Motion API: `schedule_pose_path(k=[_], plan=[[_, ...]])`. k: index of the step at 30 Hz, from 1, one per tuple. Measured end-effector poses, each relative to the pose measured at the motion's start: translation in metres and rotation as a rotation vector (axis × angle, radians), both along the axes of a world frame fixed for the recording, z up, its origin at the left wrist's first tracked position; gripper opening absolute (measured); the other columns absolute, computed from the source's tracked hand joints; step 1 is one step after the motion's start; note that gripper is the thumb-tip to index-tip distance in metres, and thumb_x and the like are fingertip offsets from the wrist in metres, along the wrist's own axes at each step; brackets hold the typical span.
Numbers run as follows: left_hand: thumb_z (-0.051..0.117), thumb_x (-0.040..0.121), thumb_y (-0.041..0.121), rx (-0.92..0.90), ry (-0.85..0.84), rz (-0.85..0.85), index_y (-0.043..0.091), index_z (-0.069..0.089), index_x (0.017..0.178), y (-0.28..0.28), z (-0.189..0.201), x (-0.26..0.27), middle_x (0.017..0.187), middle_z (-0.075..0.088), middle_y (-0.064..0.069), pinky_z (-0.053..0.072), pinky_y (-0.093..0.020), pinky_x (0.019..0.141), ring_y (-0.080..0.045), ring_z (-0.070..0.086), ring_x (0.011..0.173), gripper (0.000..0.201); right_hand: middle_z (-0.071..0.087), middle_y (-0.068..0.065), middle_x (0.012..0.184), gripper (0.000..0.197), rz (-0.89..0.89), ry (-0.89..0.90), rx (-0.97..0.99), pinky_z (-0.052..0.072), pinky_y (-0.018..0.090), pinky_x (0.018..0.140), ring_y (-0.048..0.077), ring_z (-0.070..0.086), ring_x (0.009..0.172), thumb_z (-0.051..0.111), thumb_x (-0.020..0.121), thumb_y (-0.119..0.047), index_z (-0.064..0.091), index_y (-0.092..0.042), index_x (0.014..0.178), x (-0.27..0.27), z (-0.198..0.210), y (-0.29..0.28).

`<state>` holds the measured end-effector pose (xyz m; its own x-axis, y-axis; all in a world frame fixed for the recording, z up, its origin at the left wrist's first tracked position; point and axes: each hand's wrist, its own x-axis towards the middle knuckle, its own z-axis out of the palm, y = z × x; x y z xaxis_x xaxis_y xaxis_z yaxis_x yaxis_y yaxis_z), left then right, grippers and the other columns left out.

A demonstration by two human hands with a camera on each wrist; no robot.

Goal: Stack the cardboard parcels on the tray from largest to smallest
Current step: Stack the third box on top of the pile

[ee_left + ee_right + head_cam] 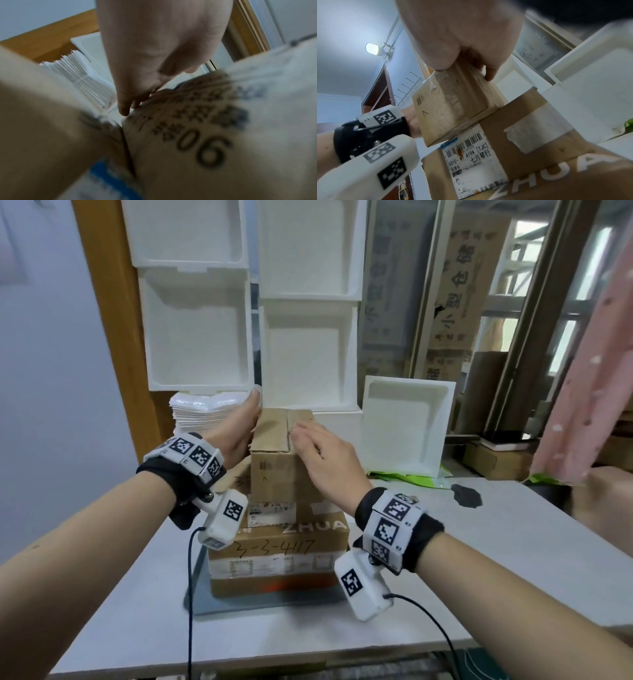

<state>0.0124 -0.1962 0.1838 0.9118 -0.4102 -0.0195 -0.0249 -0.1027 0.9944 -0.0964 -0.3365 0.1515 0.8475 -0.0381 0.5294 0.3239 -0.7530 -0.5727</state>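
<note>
Three cardboard parcels stand stacked on a grey tray (239, 607). The large parcel (274, 546), hand-marked "3-3-4117", is at the bottom. A labelled middle parcel (274, 510) lies on it. The small parcel (274, 477) stands on top. My left hand (239, 433) presses flat with straight fingers against that parcel's left side. My right hand (325, 460) lies over its top right corner, fingers stretched across the top. In the right wrist view the small parcel (447, 108) sits on the middle parcel (530, 121), under my right hand (462, 33). The left wrist view is blurred, showing my left hand (154, 47) along the small parcel (188, 135).
White foam boxes (198, 326) are piled behind the stack. A pile of white plastic bags (205, 412) stands just left of it. One foam box (404, 426) leans at the right, with a green bag (404, 475) and a black patch (466, 494) nearby. Pink cloth (589, 392) hangs far right.
</note>
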Motion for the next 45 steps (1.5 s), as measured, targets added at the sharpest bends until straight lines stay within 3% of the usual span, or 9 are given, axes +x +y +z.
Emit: schedule_pose_path(k=[2, 7, 11, 18, 23, 29, 33, 37, 45], plan=[[0.019, 0.101, 0.055, 0.011, 0.002, -0.01, 0.022, 0.056, 0.096, -0.008, 0.002, -0.01, 0.084, 0.073, 0.006, 0.054, -0.018, 0.061, -0.004, 0.072, 0.071, 0.05, 0.055, 0.002, 0.142, 0.041, 0.005, -0.024, 0.021, 0.021, 0.012, 0.103, 0.014, 0.043, 0.134, 0.039, 0.104, -0.035, 0.062, -0.013, 0.13, 0.0, 0.001, -0.002], [0.019, 0.098, 0.062, -0.075, 0.023, 0.029, 0.017, 0.041, 0.142, 0.003, 0.003, 0.0, 0.117, 0.057, 0.002, 0.042, -0.032, 0.096, -0.018, 0.052, 0.115, 0.066, 0.044, 0.002, 0.15, 0.039, 0.033, -0.013, 0.107, 0.02, 0.013, 0.105, 0.012, 0.036, 0.14, 0.044, 0.101, -0.038, 0.061, -0.02, 0.132, 0.0, -0.004, -0.007], [0.025, 0.095, 0.067, -0.14, 0.049, 0.003, 0.017, 0.049, 0.132, 0.021, 0.002, 0.001, 0.134, 0.055, -0.003, 0.04, -0.042, 0.108, -0.02, 0.052, 0.123, 0.067, 0.045, 0.0, 0.15, 0.043, 0.018, -0.065, 0.213, 0.023, 0.014, 0.106, 0.011, 0.038, 0.138, 0.045, 0.1, -0.04, 0.056, -0.019, 0.136, 0.011, 0.004, -0.014], [0.027, 0.094, 0.068, -0.176, 0.04, 0.058, 0.017, 0.057, 0.13, 0.049, -0.009, 0.003, 0.118, 0.05, -0.004, 0.042, -0.041, 0.105, -0.021, 0.05, 0.121, 0.07, 0.046, 0.001, 0.15, 0.056, -0.042, -0.039, 0.291, 0.021, 0.01, 0.1, 0.013, 0.039, 0.138, 0.038, 0.1, -0.049, 0.044, -0.015, 0.145, 0.04, 0.018, -0.028], [0.025, 0.091, 0.072, -0.14, 0.008, 0.117, 0.019, 0.041, 0.146, 0.054, -0.018, -0.004, 0.148, 0.044, -0.002, 0.023, -0.048, 0.116, -0.022, 0.036, 0.138, 0.078, 0.059, 0.003, 0.132, 0.062, -0.113, 0.058, 0.256, 0.033, 0.03, 0.105, 0.026, 0.048, 0.131, 0.028, 0.099, -0.057, 0.052, -0.014, 0.137, 0.042, -0.003, -0.032], [0.028, 0.092, 0.07, -0.199, 0.02, 0.202, 0.011, 0.016, 0.155, 0.047, -0.014, 0.004, 0.163, 0.015, -0.004, 0.009, -0.038, 0.122, -0.018, 0.012, 0.15, 0.087, 0.025, 0.002, 0.161, 0.069, -0.168, 0.071, 0.326, 0.019, 0.031, 0.117, 0.021, 0.024, 0.147, 0.025, 0.1, -0.056, 0.017, -0.016, 0.156, 0.027, -0.006, -0.026], [0.022, 0.095, 0.067, -0.12, 0.026, 0.208, 0.014, 0.019, 0.155, 0.043, -0.019, 0.006, 0.163, 0.016, -0.004, 0.009, -0.038, 0.122, -0.02, 0.012, 0.15, 0.081, 0.029, 0.006, 0.159, 0.093, -0.116, 0.15, 0.385, 0.027, 0.044, 0.117, 0.024, 0.031, 0.144, 0.022, 0.084, -0.079, -0.001, -0.024, 0.156, 0.014, -0.027, -0.017], [0.023, 0.093, 0.07, -0.121, 0.036, 0.18, 0.016, 0.012, 0.156, 0.043, -0.023, 0.002, 0.163, 0.014, -0.004, 0.008, -0.039, 0.122, -0.019, 0.011, 0.15, 0.083, 0.016, 0.0, 0.163, 0.092, -0.031, 0.251, 0.471, 0.019, 0.038, 0.119, 0.021, 0.022, 0.147, 0.023, 0.088, -0.075, -0.015, -0.024, 0.154, 0.012, -0.02, -0.017], [0.022, 0.098, 0.062, -0.163, -0.041, 0.127, 0.018, 0.027, 0.153, 0.054, -0.019, -0.022, 0.156, 0.034, -0.001, 0.016, -0.036, 0.121, -0.015, 0.029, 0.144, 0.071, 0.021, -0.005, 0.162, 0.105, 0.015, 0.265, 0.674, 0.019, 0.041, 0.115, 0.017, 0.025, 0.146, 0.017, 0.069, -0.093, 0.005, -0.035, 0.156, 0.034, 0.013, -0.022]])
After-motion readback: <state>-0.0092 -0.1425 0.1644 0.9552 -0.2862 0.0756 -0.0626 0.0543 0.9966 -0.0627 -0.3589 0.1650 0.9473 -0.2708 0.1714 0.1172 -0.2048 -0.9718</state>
